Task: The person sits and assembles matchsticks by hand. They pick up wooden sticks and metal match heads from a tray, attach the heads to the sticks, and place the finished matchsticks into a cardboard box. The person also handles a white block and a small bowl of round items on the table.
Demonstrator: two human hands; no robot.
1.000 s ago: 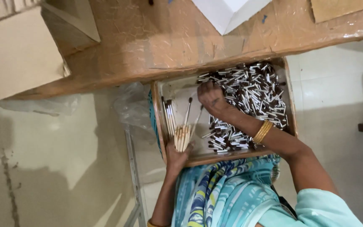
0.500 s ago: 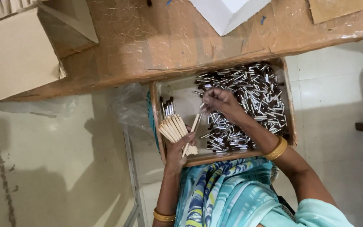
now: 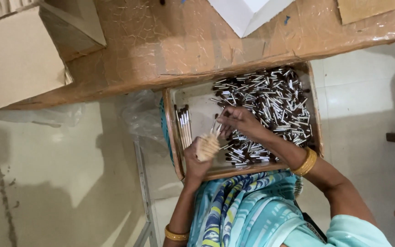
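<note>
1. While the left hand (image 3: 196,161) was clamped round a bundle (image 3: 206,146) of pale sticks, blunt ends toward the camera, the grip looked full; one more could have splayed it and let some slide out.
2. The right hand (image 3: 239,124) was pinched on a thin stick just beside the bundle, fingers close together. A misaligned push might have jammed it against the other ends.
3. Both hands worked over the tray (image 3: 173,137) on the lap, near the table (image 3: 170,45). A knee shift could have tipped it toward the floor.
4. The pile (image 3: 270,105) of dark, silver-tipped sticks filled the right side; a sweeping wrist might have knocked some over the rim.
5. A small row (image 3: 184,126) lay at the left, well apart from the pile, and could have rolled back into it.
</note>
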